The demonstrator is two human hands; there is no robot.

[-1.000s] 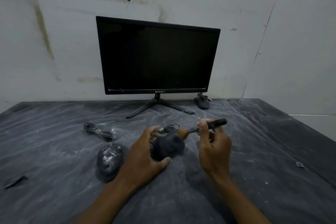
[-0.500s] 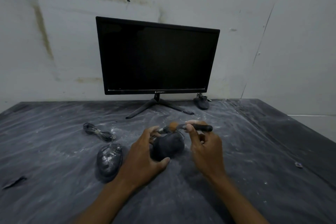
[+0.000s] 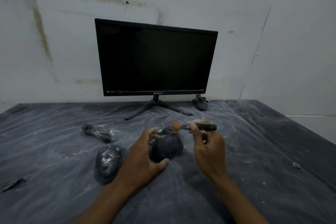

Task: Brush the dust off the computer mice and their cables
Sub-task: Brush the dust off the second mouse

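Brushing the dark mouse we steady on the dusty grey table (image 3: 54, 196).

Our left hand (image 3: 143, 162) curls round the dark oval computer mouse (image 3: 168, 146), its long axis running away from us. Our right hand (image 3: 209, 148), just right of it, pinches the black-handled, orange-bristled brush (image 3: 196, 126); the bristles hover over the mouse's far end, perhaps touching its bundled cable (image 3: 166, 130), though blur hides that.

Dark grey tabletop (image 3: 54, 151) smeared with whitish dust streaks. Black monitor (image 3: 156, 58), black screen, tiny white logo. Brush (image 3: 192, 126) with orange-brown bristles and black handle. Black mouse (image 3: 168, 146) near the middle, another black mouse (image 3: 108, 161) toward the left edge speckled white. Off-white wall (image 3: 54, 42) with brownish-yellow stains.
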